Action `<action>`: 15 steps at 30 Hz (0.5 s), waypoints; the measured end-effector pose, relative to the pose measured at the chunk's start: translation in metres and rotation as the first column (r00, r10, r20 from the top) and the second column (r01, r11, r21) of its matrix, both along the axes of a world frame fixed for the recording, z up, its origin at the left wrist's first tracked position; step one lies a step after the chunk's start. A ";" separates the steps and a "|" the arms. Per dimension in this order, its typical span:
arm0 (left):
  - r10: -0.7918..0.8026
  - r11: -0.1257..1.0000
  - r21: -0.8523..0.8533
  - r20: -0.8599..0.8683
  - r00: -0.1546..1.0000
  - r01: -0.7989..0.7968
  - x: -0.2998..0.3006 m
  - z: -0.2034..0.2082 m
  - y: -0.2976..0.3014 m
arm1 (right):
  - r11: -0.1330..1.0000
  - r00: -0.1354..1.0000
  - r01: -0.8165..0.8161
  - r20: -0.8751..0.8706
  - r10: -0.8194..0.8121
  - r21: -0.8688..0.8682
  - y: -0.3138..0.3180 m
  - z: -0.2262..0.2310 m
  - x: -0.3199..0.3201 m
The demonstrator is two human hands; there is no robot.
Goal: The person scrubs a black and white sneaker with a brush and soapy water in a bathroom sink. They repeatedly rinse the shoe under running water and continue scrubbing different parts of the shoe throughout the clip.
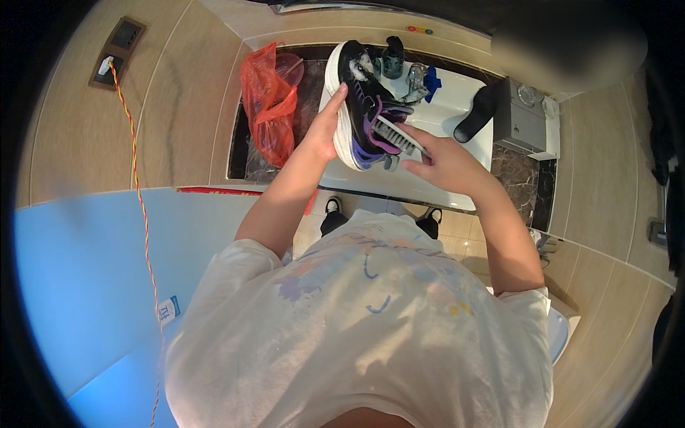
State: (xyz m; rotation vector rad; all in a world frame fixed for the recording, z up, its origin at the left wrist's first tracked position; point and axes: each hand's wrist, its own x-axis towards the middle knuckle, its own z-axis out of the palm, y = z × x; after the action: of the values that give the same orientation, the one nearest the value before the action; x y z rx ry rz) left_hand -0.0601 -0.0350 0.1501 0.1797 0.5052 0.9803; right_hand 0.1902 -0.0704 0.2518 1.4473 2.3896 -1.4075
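Two hands' work: one shoe (357, 114) and one brush (400, 137) above a white sink (378, 184)

The left grip (325, 130) is closed on the shoe's white sole; the black-and-purple shoe points toe away, white foam near its toe. The right grip (446, 162) holds the brush at the shoe's opening; contact is unclear. Beyond stands a dark bottle (393, 60). On the dark desk (517, 177), a red bag (267, 107) lies left, a grey box (517, 118) right.
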 end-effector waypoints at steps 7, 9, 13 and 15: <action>-0.044 0.999 0.021 0.027 0.999 0.043 0.007 -0.004 0.001 | 0.987 0.939 0.137 -0.329 -0.102 0.084 0.007 -0.039 -0.010; -0.168 0.986 0.031 0.077 0.983 0.166 0.004 -0.007 -0.014 | 0.992 0.906 0.122 -0.408 -0.115 -0.008 0.012 -0.051 -0.007; -0.080 0.997 0.015 -0.106 0.991 0.082 0.005 -0.016 -0.038 | 0.998 0.963 -0.047 -0.268 0.033 -0.046 0.004 -0.062 -0.010; 0.023 0.998 0.063 -0.244 0.970 -0.008 0.011 -0.009 -0.041 | 0.993 0.979 -0.040 -0.201 0.017 -0.109 0.006 -0.056 -0.010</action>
State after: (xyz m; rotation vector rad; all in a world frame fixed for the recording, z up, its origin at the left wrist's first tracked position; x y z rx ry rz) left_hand -0.0489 -0.0756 0.1411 0.3557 0.7032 0.9953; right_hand 0.1805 -0.0648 0.1958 1.2968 2.3842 -1.7270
